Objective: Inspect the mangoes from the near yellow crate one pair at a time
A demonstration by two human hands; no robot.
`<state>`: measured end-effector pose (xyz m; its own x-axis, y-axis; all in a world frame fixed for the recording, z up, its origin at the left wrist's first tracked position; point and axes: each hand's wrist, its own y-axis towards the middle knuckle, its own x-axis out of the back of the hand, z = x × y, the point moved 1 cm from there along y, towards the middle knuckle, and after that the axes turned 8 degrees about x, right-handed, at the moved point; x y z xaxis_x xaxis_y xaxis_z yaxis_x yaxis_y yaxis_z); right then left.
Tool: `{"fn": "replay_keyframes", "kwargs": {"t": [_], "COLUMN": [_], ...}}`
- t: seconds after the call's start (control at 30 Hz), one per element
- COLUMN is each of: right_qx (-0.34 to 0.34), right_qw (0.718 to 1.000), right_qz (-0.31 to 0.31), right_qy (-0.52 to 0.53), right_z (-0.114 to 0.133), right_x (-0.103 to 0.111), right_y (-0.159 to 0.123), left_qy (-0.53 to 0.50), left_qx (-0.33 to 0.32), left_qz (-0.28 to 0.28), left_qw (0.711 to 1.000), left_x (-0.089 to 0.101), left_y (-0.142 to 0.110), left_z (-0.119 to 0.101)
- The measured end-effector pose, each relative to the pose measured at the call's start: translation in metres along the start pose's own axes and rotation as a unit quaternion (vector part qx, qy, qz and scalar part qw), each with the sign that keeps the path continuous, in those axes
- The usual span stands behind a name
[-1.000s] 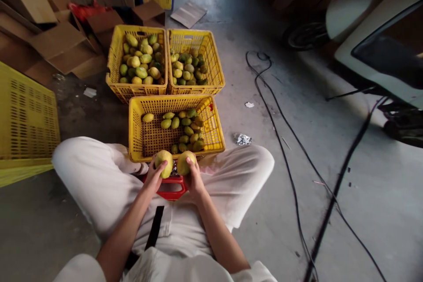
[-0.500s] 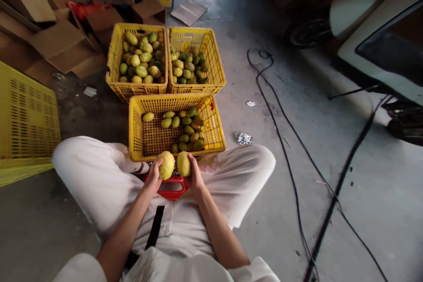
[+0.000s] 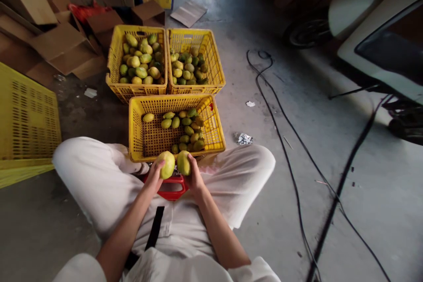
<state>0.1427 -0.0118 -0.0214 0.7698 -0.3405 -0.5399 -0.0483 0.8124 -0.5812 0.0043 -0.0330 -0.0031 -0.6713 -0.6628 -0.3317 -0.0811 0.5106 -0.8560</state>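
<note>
My left hand (image 3: 155,176) is closed around a yellow-green papaya (image 3: 167,165), gripping it from its left side with the thumb on top. In my right hand (image 3: 194,175) is a second, greener papaya (image 3: 183,163), clasped from the right. The two fruits are held side by side with a small gap between them, above my lap. Just beyond them stands a yellow plastic crate (image 3: 148,141), with several green and yellow papayas (image 3: 189,130) lying mostly in its right half and a single papaya (image 3: 148,117) at its left.
Behind are two more yellow crates, left (image 3: 114,64) and right (image 3: 216,64), holding papayas. Another yellow crate (image 3: 29,119) stands at far left. Cardboard boxes (image 3: 62,48) pile up at upper left. Black cables (image 3: 282,128) cross the floor, and a white vehicle (image 3: 380,48) is at right.
Both papayas have been turned in my hands, so greener sides now show. The hands stay in nearly the same place, and the fruit in the crates has not moved.
</note>
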Motion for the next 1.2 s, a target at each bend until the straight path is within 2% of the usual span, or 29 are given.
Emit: {"fn": "replay_keyframes", "kwargs": {"t": [0.1, 0.2, 0.33, 0.57, 0.67, 0.73, 0.83, 0.93, 1.03, 1.2], "right_qx": [-0.032, -0.033, 0.001, 0.003, 0.033, 0.033, 0.0, -0.028, -0.022, -0.034], "right_qw": [0.999, 0.999, 0.999, 1.0, 0.999, 0.999, 1.0, 0.999, 0.999, 0.999], "right_qz": [-0.007, -0.024, -0.047, -0.025, -0.016, -0.012, 0.009, 0.012, -0.019, -0.015], "right_qy": [0.01, 0.022, 0.017, 0.0, -0.001, 0.002, 0.013, 0.028, 0.037, 0.018], "right_z": [0.0, -0.001, -0.004, 0.002, 0.006, 0.007, 0.005, 0.003, 0.001, 0.0], "right_x": [0.0, 0.002, 0.004, -0.002, -0.004, -0.003, -0.001, 0.0, 0.001, 0.0], "right_y": [0.002, 0.004, 0.009, 0.0, -0.005, -0.006, -0.004, 0.0, 0.003, 0.005], "left_qy": [0.001, 0.007, 0.012, 0.029, 0.018, -0.004, -0.038, -0.055, -0.067, -0.069], "left_qx": [0.002, -0.009, -0.036, -0.054, -0.035, -0.016, 0.017, 0.044, 0.044, 0.031], "left_qz": [-0.013, 0.014, 0.045, 0.007, -0.016, -0.009, 0.018, 0.007, -0.031, -0.03], "left_qw": [1.0, 1.0, 0.998, 0.998, 0.999, 1.0, 0.999, 0.997, 0.996, 0.997], "left_x": [0.002, 0.004, 0.004, 0.001, 0.0, 0.0, 0.0, 0.0, 0.001, 0.002], "left_y": [0.0, 0.004, 0.011, 0.003, 0.0, 0.0, 0.003, 0.007, 0.01, 0.016], "left_z": [0.001, 0.002, 0.002, 0.002, 0.0, -0.002, -0.003, -0.002, 0.001, 0.004]}}
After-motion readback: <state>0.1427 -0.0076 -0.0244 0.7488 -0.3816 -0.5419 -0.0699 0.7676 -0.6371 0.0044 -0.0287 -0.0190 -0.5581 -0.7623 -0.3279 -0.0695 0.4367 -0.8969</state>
